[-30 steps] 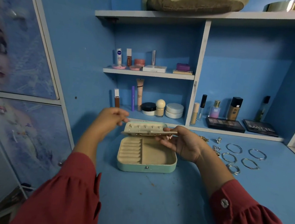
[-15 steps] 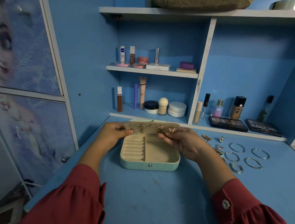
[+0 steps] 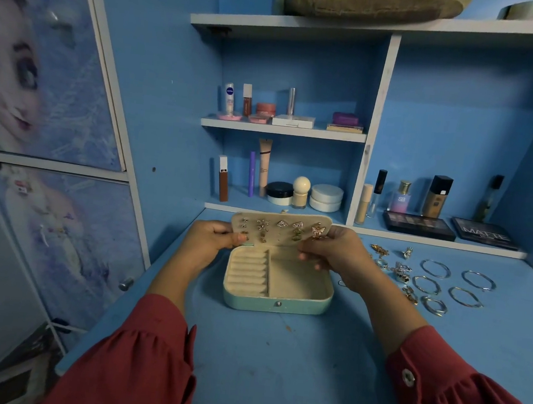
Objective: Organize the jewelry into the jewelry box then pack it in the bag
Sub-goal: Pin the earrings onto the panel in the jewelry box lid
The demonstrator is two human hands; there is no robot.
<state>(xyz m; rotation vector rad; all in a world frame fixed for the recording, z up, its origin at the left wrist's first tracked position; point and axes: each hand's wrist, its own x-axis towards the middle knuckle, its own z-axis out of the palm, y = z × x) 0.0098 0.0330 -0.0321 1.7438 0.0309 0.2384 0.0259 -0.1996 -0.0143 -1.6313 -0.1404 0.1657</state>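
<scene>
I have the mint-green jewelry box with the cream velvet lining point(image 3: 279, 280) in the middle of the frame, sitting on the blue tabletop point(image 3: 276, 364) with its long axis running left to right across my view. Its cream lid panel studded with small gold earrings point(image 3: 280, 230) stands nearly upright at the far edge of the box, facing me.

My left hand point(image 3: 210, 240) pinches the left end of that panel, thumb on the front and fingers curled behind. My right hand point(image 3: 331, 251) holds the right end the same way, with its fingertips just beside the butterfly-shaped gold earring point(image 3: 318, 231); I cannot tell whether they are pinching the earring itself or only the panel edge. Both hands are narrowly closed on the panel, not spread.

The rest of the jewelry lies to the right of the box, nearer my right hand: a cluster of gold and silver rings and charms point(image 3: 394, 268) just past my right wrist, and beyond them six thin silver bangles point(image 3: 444, 288) laid in two columns toward the right edge of the frame. The ring slots in the left half of the box and the open compartment in the right half look bare, so I judge the rings and bangles come next, and the right hand has the short reach to them.

A bag-like olive fabric shape point(image 3: 373, 1) sits on the top shelf at the upper middle of the frame.
</scene>
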